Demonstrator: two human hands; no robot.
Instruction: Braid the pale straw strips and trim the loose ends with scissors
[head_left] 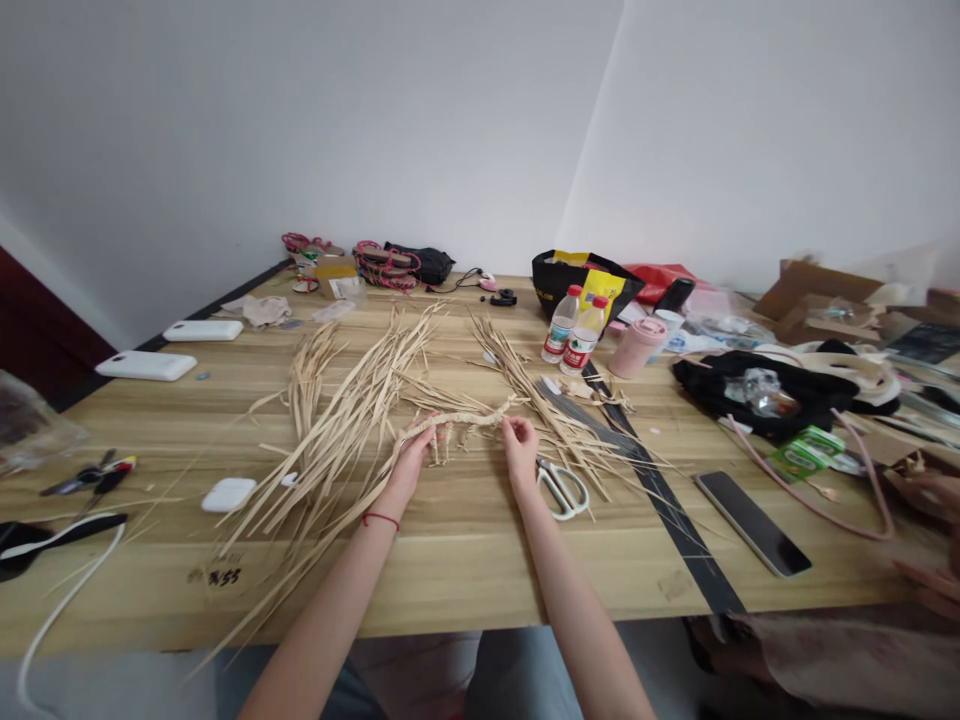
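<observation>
Pale-beige braided straw strip (459, 418) | I'm holding it crosswise, gently arching | short ends (437, 450) are jutting beneath | long loose strands (343, 520) are trailing left, toward me

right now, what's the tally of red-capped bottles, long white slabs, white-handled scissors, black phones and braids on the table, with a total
bottles: 2
slabs: 2
scissors: 1
phone: 1
braid: 1
total: 7
</observation>
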